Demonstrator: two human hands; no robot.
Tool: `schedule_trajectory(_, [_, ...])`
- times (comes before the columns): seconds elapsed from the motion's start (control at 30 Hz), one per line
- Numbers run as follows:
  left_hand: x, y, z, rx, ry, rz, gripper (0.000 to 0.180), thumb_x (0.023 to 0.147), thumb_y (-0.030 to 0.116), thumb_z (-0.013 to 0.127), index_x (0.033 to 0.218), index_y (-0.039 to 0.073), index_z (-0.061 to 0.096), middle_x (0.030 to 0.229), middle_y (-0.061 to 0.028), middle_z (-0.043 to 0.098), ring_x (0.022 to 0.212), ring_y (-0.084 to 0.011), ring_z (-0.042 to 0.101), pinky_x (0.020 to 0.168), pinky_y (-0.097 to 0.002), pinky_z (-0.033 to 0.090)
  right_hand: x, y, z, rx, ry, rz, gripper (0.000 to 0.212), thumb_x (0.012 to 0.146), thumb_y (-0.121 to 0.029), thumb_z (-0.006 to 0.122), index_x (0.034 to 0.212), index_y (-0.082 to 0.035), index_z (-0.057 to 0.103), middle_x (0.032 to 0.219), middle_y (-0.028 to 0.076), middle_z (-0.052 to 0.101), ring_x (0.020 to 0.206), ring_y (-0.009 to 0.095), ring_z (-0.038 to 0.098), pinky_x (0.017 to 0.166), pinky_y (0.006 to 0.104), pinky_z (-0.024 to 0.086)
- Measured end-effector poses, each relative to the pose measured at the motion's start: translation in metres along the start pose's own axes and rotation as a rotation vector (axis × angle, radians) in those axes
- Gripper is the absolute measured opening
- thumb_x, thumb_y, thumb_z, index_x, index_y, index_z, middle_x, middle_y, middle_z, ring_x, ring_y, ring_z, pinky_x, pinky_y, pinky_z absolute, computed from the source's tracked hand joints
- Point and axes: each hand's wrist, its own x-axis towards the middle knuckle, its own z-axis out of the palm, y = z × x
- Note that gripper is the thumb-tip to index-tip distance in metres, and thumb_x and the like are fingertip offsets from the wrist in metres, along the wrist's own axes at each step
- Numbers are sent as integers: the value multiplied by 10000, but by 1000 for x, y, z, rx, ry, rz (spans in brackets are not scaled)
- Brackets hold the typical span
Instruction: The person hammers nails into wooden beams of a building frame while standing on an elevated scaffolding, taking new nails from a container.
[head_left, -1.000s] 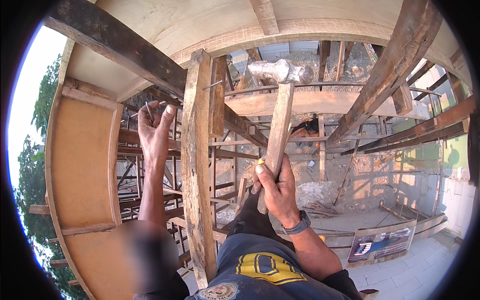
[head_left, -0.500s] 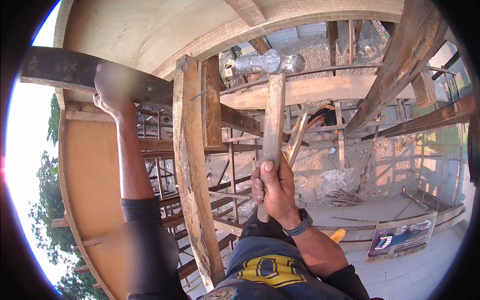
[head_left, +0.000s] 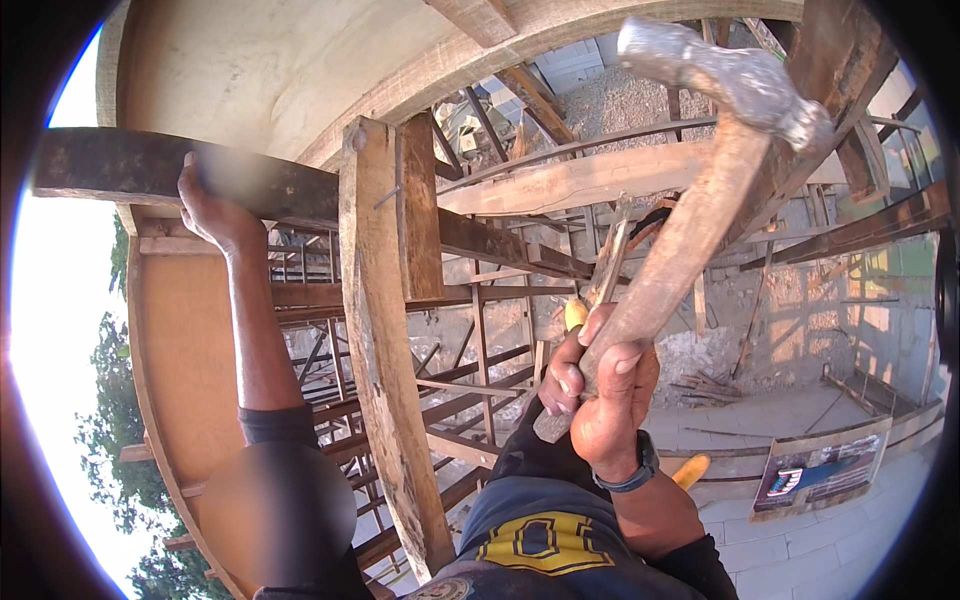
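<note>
My right hand (head_left: 615,385) is closed around the lower part of a wooden hammer handle. The claw hammer (head_left: 690,235) tilts up to the right, its worn metal head high above the hand. At the far left, my left hand (head_left: 222,215) grips a long dark wooden beam (head_left: 110,172); some of its fingers are blurred. The beam passes behind an upright rough timber post (head_left: 372,300). A nail (head_left: 388,196) sticks out of that post near its top, beside a short wooden block (head_left: 421,220). The hammer head is well away from the nail.
A curved panel with timber edging (head_left: 400,95) spans the top. Scaffold-like bars (head_left: 480,370) run below, behind the post. A thick slanted timber (head_left: 835,80) stands at the right. Far down lie rubble ground, loose sticks (head_left: 700,390) and a framed picture board (head_left: 825,470).
My right hand has moved right, and the hammer has swung up and right, tilting from nearly upright and coming closer to view. My left hand stays on the beam.
</note>
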Motion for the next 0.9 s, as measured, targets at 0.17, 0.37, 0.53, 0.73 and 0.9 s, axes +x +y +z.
schedule_trajectory(0.17, [-6,19,15,25,-79,3,255,961,194,537,1009,-30,650,961,-87,666,852,-176,612,753,-349,526,8,44,3,-102,-43,79,299,1027,-319,507,1089,-26,510,684,-19,483,600,59,461,490,260,400])
schedule_trajectory(0.37, [-9,15,5,-146,-25,-98,360,894,357,620,1014,18,630,950,-85,624,870,-233,617,788,-383,517,-2,28,-12,-233,-202,174,371,1006,-369,561,1081,-7,525,710,4,534,584,73,477,504,248,387])
schedule_trajectory(0.53, [-12,36,12,-336,94,-290,357,897,358,618,1011,20,636,940,-86,629,872,-229,623,780,-371,517,11,-17,15,131,-27,-129,574,899,-680,539,1003,-146,356,625,-28,405,461,65,349,430,241,334])
schedule_trajectory(0.73, [-10,35,19,-274,89,-263,332,890,346,622,973,26,648,936,-83,637,841,-219,625,770,-354,512,3,46,-4,-71,-202,444,409,980,-459,577,1020,-60,499,639,-2,455,544,73,416,473,234,346])
schedule_trajectory(0.9, [-15,41,12,-290,83,-327,326,898,345,611,977,30,639,926,-83,628,840,-220,620,781,-358,506,0,-21,-4,125,-82,-89,581,908,-703,483,1009,-136,408,640,-14,418,465,74,368,415,248,343])
